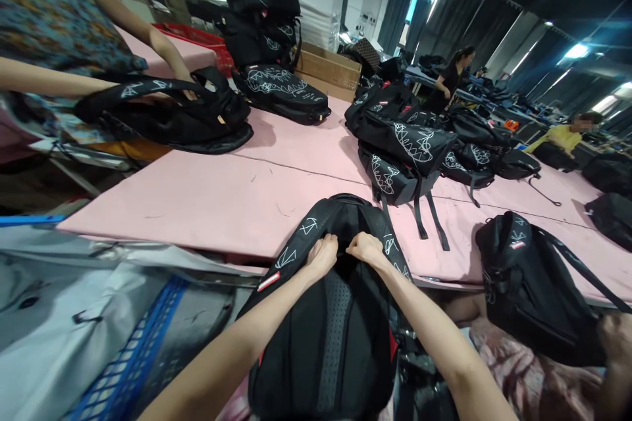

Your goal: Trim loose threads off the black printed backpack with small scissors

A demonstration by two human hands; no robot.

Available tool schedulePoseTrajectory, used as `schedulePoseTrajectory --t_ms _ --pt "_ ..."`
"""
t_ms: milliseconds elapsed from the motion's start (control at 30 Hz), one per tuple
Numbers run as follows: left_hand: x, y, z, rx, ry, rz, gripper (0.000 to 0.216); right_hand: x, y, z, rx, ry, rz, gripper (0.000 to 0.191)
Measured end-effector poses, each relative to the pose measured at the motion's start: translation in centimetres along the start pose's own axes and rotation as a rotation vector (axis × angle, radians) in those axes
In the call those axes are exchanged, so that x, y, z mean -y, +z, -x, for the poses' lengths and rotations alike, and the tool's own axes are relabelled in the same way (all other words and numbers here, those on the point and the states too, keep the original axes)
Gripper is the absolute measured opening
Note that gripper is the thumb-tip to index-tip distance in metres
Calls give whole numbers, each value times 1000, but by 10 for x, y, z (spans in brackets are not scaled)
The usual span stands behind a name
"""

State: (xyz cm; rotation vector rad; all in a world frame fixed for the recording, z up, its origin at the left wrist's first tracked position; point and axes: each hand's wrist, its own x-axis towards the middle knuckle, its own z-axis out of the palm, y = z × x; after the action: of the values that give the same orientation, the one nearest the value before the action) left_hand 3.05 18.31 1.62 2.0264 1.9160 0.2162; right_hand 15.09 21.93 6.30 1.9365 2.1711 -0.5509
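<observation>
A black backpack (306, 362) with white scribbled marks on its shoulder straps leans against the table edge in front of me, its padded back panel facing up. My left hand (323, 256) is closed at the upper back panel, beside the left strap. Opposite it, my right hand (365, 248) is closed too, by the right strap. Both sets of fingers pinch something at the dark top of the bag, between the straps; what exactly they grip is hidden. A small gap separates the two hands.
A pink-covered table (207, 194) stretches ahead. Black backpacks with white drawings are piled on it at the centre right (409, 145) and back left (266, 26). Co-workers' hands handle bags at left (182, 82) and right (617, 335). Blue plastic mesh (133, 355) lies lower left.
</observation>
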Motion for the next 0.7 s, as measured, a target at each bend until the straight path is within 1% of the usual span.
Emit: schedulePoseTrajectory --t_ms 233,533,700 --pt "-1 0 0 -15 2 -4 30 -7 -2 3 -16 15 -23 18" --pt "1 2 0 -8 13 -5 28 2 9 -6 -53 29 24 21" --pt "-3 3 5 -29 56 -23 28 7 12 -2 -87 83 -24 18"
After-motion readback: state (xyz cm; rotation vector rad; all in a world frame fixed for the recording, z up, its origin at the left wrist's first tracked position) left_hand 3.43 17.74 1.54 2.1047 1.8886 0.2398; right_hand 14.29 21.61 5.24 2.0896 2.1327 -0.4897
